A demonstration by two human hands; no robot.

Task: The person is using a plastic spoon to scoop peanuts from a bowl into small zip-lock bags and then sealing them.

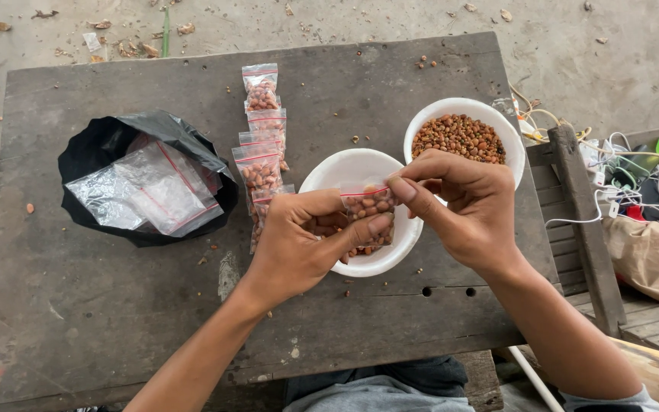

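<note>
Both forearms are extended forward and angled inward. The left hand (299,236) is curled, thumb pressed forward; the right hand (463,202) is pinched closed, thumb against forefinger.

We see reddish-brown peanuts (459,137) in a white bowl (435,116) at the grey wooden table's (116,305) far right edge. Clear packets (263,141) carry red seal stripes. Near the left edge, a black bag (108,141) holds clear, red-striped empties (146,191).

Small clear zip bag (370,210) of peanuts (red seal strip), upright above white bowl (345,169)
</note>
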